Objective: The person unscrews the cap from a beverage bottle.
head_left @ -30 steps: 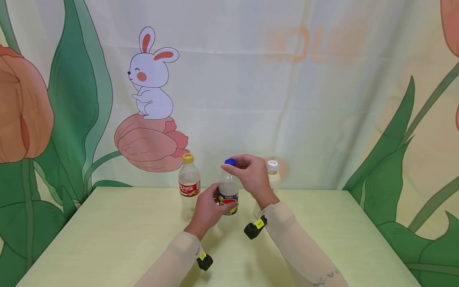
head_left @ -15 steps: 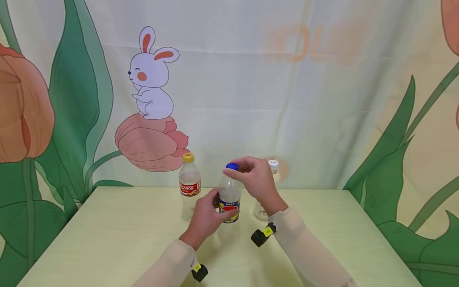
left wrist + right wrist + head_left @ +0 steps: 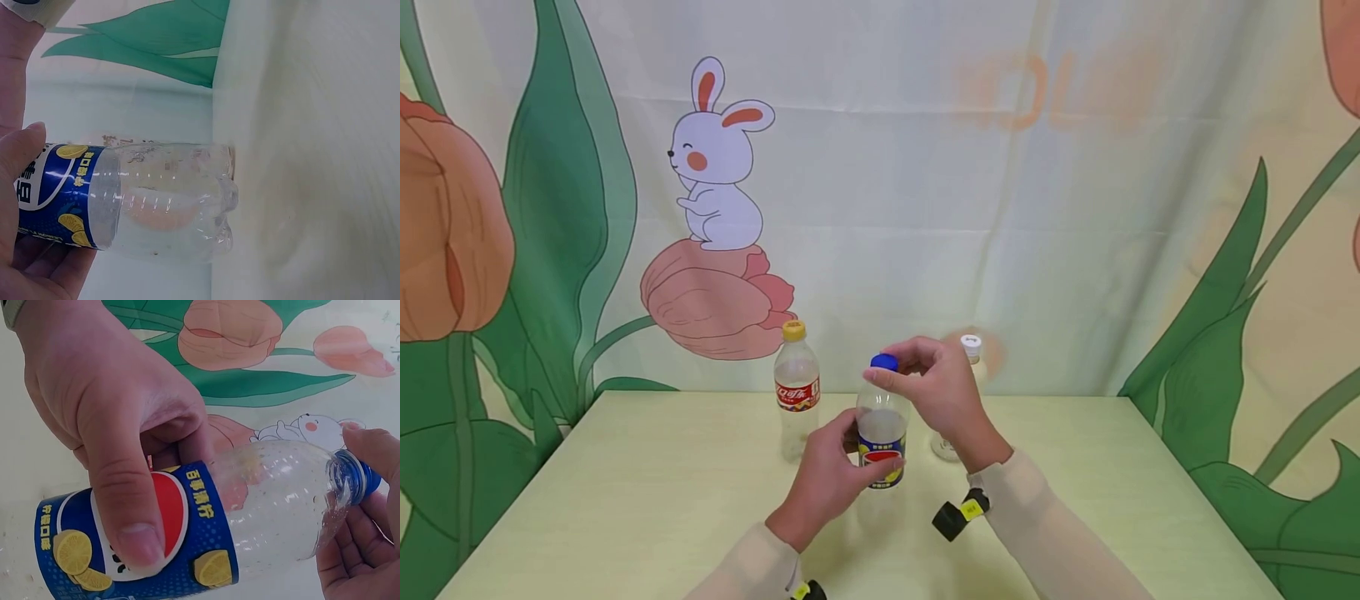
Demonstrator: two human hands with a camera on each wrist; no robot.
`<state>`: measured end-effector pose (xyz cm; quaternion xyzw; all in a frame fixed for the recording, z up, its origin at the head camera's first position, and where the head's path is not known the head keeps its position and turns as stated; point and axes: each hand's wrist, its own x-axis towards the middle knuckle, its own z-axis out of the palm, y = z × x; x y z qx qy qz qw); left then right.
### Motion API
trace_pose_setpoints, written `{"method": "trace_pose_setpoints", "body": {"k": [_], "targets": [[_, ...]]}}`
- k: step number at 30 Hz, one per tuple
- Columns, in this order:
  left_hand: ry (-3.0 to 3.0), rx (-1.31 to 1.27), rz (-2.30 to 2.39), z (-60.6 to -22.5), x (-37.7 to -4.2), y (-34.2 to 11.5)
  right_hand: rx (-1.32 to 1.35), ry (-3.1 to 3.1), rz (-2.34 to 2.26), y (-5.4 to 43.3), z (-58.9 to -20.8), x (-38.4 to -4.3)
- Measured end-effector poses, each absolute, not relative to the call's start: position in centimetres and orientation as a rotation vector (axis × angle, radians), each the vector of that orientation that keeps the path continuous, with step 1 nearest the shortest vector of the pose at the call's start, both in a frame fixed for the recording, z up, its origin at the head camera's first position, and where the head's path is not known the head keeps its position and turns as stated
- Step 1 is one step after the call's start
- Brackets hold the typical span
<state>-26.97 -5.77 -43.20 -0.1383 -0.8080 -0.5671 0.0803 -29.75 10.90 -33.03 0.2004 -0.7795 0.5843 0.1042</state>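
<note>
we note the blue-labelled bottle (image 3: 882,423) has come closer to the camera over the last second, both hands travelling with it, so it sits nearer than the yellow-capped bottle (image 3: 797,371) and white-capped bottle (image 3: 972,346); we read that as making room for two-handed work at the cap. left hand (image 3: 827,471) wraps the label (image 3: 69,181), thumb across the front; right hand (image 3: 938,390) pinches the blue cap (image 3: 884,362), seemingly on the neck (image 3: 340,476). bottle's roughly upright, between the hands; base contact with table (image 3: 625,500): can't tell.

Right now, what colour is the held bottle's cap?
Blue; the cap shows best in the right wrist view.
</note>
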Motion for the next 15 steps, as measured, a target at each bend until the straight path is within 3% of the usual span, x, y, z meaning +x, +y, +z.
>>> {"method": "trace_pose_setpoints", "body": {"k": [15], "targets": [[-2.410,-0.446,-1.684,-42.8,-25.1,-6.0,0.635,-2.277,1.758,11.4,-32.7,-28.0]]}}
